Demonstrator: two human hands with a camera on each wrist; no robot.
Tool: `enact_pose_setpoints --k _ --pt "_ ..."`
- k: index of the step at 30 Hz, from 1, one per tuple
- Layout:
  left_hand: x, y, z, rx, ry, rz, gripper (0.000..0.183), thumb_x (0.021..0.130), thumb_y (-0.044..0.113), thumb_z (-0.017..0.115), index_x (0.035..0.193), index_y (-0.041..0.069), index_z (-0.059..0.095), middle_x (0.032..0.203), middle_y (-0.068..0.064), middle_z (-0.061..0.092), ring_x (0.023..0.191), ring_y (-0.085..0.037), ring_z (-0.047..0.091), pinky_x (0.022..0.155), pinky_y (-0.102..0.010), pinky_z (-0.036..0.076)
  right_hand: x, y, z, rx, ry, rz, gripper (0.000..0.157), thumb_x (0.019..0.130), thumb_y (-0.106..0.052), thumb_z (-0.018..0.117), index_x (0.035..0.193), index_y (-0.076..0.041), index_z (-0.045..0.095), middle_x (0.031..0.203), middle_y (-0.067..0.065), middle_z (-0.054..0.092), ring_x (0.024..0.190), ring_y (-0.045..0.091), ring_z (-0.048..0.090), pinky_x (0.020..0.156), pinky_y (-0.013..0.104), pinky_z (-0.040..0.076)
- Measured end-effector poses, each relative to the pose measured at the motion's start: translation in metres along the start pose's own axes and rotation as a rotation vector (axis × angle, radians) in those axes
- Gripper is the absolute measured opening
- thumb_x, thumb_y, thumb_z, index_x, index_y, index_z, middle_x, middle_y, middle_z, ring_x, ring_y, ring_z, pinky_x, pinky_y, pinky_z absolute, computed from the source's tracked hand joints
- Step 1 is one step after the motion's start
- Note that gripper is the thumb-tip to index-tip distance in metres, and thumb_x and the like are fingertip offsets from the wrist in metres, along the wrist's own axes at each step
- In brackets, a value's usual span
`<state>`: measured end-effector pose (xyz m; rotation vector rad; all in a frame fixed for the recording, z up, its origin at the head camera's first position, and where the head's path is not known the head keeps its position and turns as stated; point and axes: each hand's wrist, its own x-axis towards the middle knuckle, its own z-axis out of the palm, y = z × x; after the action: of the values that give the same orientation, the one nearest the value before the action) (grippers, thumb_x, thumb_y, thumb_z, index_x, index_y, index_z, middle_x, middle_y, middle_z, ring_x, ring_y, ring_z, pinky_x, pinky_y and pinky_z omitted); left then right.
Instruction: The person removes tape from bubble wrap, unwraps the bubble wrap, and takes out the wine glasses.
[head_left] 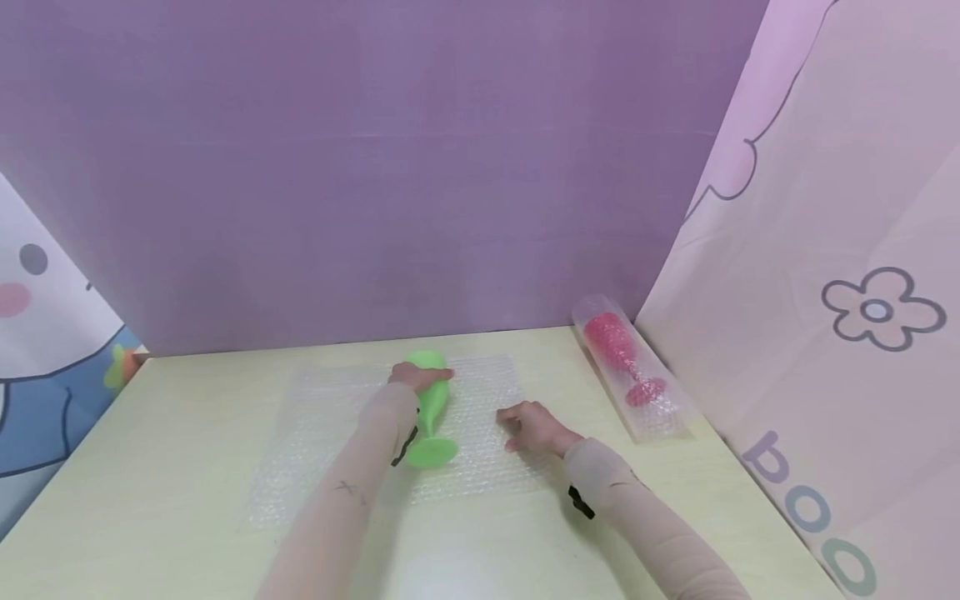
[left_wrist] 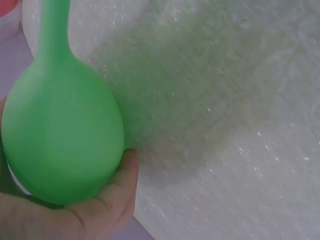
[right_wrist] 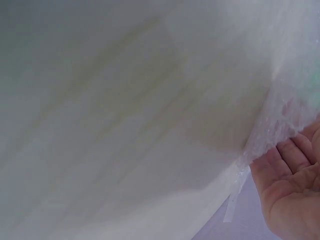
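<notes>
A green goblet (head_left: 431, 408) lies on its side over a flat sheet of clear bubble wrap (head_left: 480, 475), its bowl toward the back and its foot toward the front. My left hand (head_left: 420, 376) holds the bowl; the left wrist view shows thumb and fingers around the rounded green bowl (left_wrist: 65, 135). At the sheet's right edge is my right hand (head_left: 536, 427), its index finger stretched out and the thumb apart from it. In the right wrist view, that hand's fingers (right_wrist: 292, 155) reach behind the raised edge of the wrap (right_wrist: 280, 117), palm showing.
At the back right of the pale table (head_left: 180, 467) lies a red goblet (head_left: 611, 342) inside a clear bubble-wrap sleeve (head_left: 660, 421). A purple backdrop (head_left: 420, 167) rises behind the table, and a patterned pink sheet (head_left: 810, 250) hangs along the right side.
</notes>
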<state>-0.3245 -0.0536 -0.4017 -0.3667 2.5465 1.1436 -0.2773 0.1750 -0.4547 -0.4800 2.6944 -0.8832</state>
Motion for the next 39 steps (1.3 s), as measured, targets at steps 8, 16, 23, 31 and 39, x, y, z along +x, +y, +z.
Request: enact_pose_setpoints --k 8,16,23,31,39 --pt "0.003 -0.004 -0.003 -0.009 0.003 -0.027 0.085 0.076 0.058 0.058 0.131 -0.002 0.035 0.115 -0.015 0.051 0.094 -0.024 0.05 0.077 -0.034 0.049 0.001 0.0 0.0 -0.022 0.01 -0.005 0.051 0.072 -0.004 0.074 0.121 -0.003 0.059 0.133 0.012 0.051 0.127 0.034 0.042 0.107 0.045 0.034" --pt "0.012 -0.01 -0.004 -0.003 0.0 0.004 0.084 0.076 0.059 0.056 0.128 -0.004 0.035 0.111 -0.016 0.05 0.089 -0.023 0.048 0.072 -0.031 0.048 0.001 -0.001 -0.001 -0.008 0.008 0.012 0.052 0.071 -0.003 0.074 0.121 -0.004 0.059 0.134 0.011 0.05 0.128 0.034 0.04 0.107 0.044 0.034" --pt "0.017 -0.014 -0.009 -0.091 -0.008 0.02 0.093 0.075 0.059 0.058 0.135 -0.004 0.026 0.122 -0.018 0.046 0.102 -0.029 0.048 0.086 -0.041 0.047 0.001 -0.002 -0.002 -0.002 -0.005 0.014 0.052 0.072 -0.003 0.073 0.122 -0.005 0.058 0.135 0.011 0.049 0.128 0.034 0.04 0.107 0.044 0.034" --pt "0.014 -0.004 -0.017 -0.176 0.108 0.086 0.106 0.069 0.061 0.062 0.142 0.001 0.014 0.13 -0.019 0.041 0.114 -0.034 0.042 0.095 -0.047 0.042 0.0 -0.004 -0.003 -0.004 0.005 0.016 0.052 0.072 -0.004 0.073 0.122 -0.004 0.058 0.135 0.01 0.049 0.129 0.033 0.038 0.109 0.045 0.031" --pt "-0.001 -0.004 -0.03 -0.298 0.218 0.191 0.104 0.07 0.055 0.067 0.145 0.008 0.012 0.135 -0.018 0.04 0.119 -0.034 0.041 0.099 -0.049 0.039 -0.001 -0.005 -0.001 -0.012 0.001 0.015 0.052 0.071 -0.003 0.073 0.121 -0.004 0.059 0.135 0.011 0.05 0.129 0.034 0.039 0.108 0.045 0.031"
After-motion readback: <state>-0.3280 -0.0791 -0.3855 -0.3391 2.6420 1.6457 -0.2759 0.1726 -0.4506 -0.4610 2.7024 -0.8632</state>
